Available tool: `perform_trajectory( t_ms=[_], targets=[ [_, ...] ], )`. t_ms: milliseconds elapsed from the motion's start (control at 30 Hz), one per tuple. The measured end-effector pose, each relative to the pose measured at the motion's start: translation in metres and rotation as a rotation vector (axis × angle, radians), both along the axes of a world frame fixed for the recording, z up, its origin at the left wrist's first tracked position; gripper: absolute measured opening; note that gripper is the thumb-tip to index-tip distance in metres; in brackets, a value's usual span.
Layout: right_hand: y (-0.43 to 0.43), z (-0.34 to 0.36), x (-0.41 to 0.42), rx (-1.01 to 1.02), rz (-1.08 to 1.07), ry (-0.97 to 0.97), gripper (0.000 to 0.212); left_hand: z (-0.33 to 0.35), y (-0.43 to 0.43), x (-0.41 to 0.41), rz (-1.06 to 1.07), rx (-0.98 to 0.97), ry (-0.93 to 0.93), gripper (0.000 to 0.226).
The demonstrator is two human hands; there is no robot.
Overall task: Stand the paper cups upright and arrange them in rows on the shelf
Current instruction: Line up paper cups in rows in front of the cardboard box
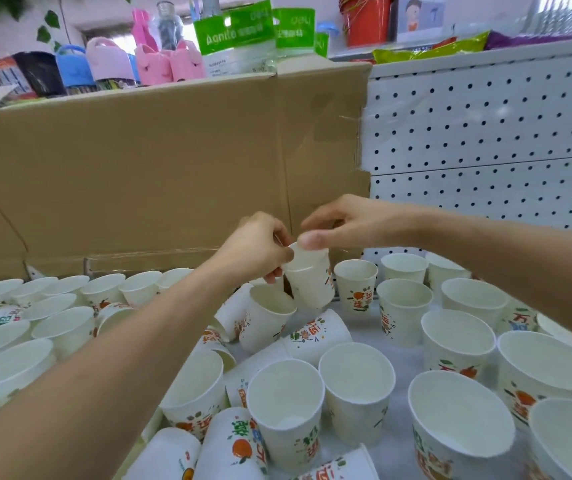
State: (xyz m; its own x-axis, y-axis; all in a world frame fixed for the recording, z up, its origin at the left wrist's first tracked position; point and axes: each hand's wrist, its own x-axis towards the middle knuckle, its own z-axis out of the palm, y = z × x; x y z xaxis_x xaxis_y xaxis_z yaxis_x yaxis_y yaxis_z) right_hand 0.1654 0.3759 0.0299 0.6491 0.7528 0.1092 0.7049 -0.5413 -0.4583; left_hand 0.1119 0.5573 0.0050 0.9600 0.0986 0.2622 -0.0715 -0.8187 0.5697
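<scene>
Cups point(286, 410) nearest me stand upright on the shelf point(407, 356), though several tipped cups point(315, 336) lie mid-shelf, so I'd say I'm half done. Farther back, fingers of my left hand point(260, 251) and right hand point(343, 225) pinch the held cup point(310, 278), with cardboard point(160, 168) behind.

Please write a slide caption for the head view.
Left hand and right hand hold a paper cup near fallen cups.
</scene>
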Motion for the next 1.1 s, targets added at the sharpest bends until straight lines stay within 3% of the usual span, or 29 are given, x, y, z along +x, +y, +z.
perform_trajectory(
  t_ms=[33, 267, 400, 533, 633, 800, 967, 1100],
  targets=[
    [-0.002, -0.002, -0.002, -0.05, 0.003, -0.016, 0.062, 0.0, -0.006, 0.001, -0.017, -0.002, -0.007, 0.008],
    [0.0, -0.027, -0.003, -0.276, -0.068, -0.182, 0.04, -0.009, -0.02, -0.003, -0.089, -0.125, 0.017, 0.014],
    [0.001, -0.034, -0.006, -0.395, -0.079, -0.28, 0.037, -0.01, -0.005, -0.019, -0.154, 0.077, 0.002, 0.022],
    [-0.002, -0.031, -0.012, -0.256, -0.093, -0.322, 0.023, -0.01, 0.019, -0.049, -0.172, 0.196, 0.026, 0.011],
    [-0.004, -0.024, -0.027, -0.193, -0.159, -0.202, 0.037, -0.018, 0.034, -0.058, -0.162, 0.393, 0.128, 0.01],
    [0.009, -0.035, -0.05, -0.585, -0.269, 0.03, 0.04, -0.035, 0.028, -0.045, -0.184, 0.555, 0.164, 0.01],
    [0.01, -0.042, -0.057, -0.406, -0.322, 0.092, 0.03, -0.032, 0.02, -0.041, -0.214, 0.528, 0.036, 0.027],
    [-0.006, -0.03, -0.069, -0.346, -0.296, -0.045, 0.028, -0.023, 0.022, -0.07, -0.299, 0.363, -0.012, 0.025]
  ],
)
